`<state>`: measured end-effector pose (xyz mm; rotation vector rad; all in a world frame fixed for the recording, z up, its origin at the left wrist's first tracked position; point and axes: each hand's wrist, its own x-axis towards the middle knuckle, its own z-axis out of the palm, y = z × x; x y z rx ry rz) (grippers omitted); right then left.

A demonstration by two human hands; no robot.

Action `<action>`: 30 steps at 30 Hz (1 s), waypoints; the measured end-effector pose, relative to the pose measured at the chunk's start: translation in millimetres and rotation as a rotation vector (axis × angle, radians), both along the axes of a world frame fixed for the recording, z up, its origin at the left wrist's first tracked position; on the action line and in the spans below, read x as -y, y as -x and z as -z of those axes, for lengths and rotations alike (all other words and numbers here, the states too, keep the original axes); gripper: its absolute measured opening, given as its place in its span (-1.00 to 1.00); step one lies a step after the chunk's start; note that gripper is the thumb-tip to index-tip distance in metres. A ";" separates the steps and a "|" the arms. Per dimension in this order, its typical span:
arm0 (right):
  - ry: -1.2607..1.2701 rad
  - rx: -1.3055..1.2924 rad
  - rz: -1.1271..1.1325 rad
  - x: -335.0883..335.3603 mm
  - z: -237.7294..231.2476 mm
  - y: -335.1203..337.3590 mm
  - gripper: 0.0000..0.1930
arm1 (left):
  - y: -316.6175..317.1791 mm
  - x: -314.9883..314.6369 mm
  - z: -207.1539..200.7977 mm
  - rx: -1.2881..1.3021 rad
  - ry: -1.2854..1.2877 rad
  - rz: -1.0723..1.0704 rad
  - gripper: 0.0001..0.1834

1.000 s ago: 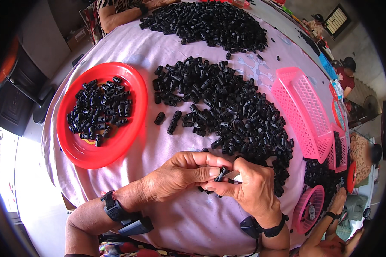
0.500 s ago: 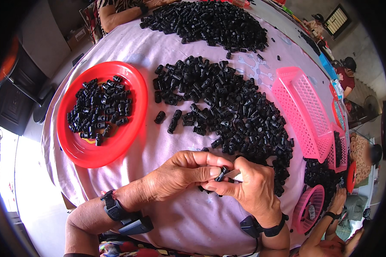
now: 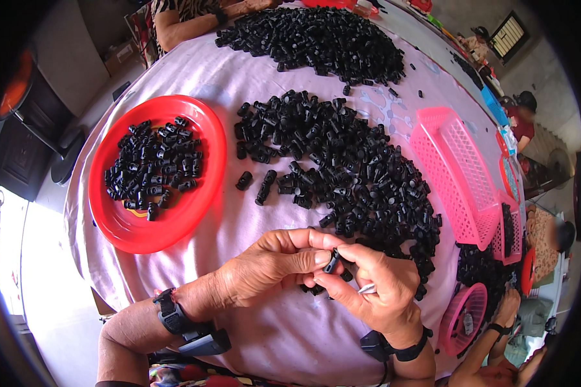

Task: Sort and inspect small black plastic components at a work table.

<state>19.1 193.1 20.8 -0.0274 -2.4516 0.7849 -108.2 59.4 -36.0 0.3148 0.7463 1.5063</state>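
Note:
My left hand (image 3: pixel 272 266) pinches a small black cord lock (image 3: pixel 331 262) between thumb and forefinger, low over the near part of the table. My right hand (image 3: pixel 388 291) meets it from the right, its forefinger at the top of the cord lock. Tucked in the right hand's curled fingers is a slim pale tool (image 3: pixel 367 289); only a short end shows, so its kind is unclear. Just beyond both hands spreads a big pile of black cord locks (image 3: pixel 348 168). On the left, a red plastic plate (image 3: pixel 203 213) carries a smaller heap of them.
Another black heap (image 3: pixel 316 42) lies at the far side, near a person's forearm (image 3: pixel 197 29). Pink baskets (image 3: pixel 455 177) and a round pink basket (image 3: pixel 455 326) stand on the right, beside another person's hand (image 3: pixel 509 306). A pale pink cloth (image 3: pixel 265 335) covers the table.
My right forefinger has moved up to the top of the cord lock, and the pale tool has swung down toward the palm. My left hand keeps its pinch nearly in place.

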 end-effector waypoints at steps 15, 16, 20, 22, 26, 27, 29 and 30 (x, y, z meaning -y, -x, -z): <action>-0.393 -0.102 -0.014 -3.5 11.8 -10.6 -0.66 | -4.0 0.3 -5.4 0.109 0.015 -0.065 -0.74; -0.393 -0.103 -0.014 -3.2 13.8 -9.3 -0.66 | -4.0 0.3 -5.0 0.105 0.016 -0.063 -0.74; -0.233 -0.194 0.033 -2.1 19.7 -7.4 -0.70 | -7.1 -1.1 -5.2 0.102 -0.020 -0.063 -0.74; -0.212 -0.187 0.029 -2.8 20.2 -7.2 -0.70 | -6.4 -1.2 -2.8 0.088 -0.027 -0.068 -0.73; -0.130 -0.155 0.003 -1.5 15.0 -8.8 -0.65 | -5.6 -0.1 -8.6 0.056 -0.023 -0.072 -0.72; -0.095 -0.120 0.005 0.0 11.3 -9.0 -0.62 | -6.4 -0.3 -9.9 0.060 -0.022 -0.075 -0.71; 0.002 -0.091 0.022 3.5 6.6 -7.5 -0.61 | -6.5 0.0 -9.3 0.067 -0.022 -0.078 -0.70; 0.099 -0.061 0.040 5.0 5.9 -6.4 -0.60 | -5.9 0.4 -7.3 0.069 -0.026 -0.058 -0.71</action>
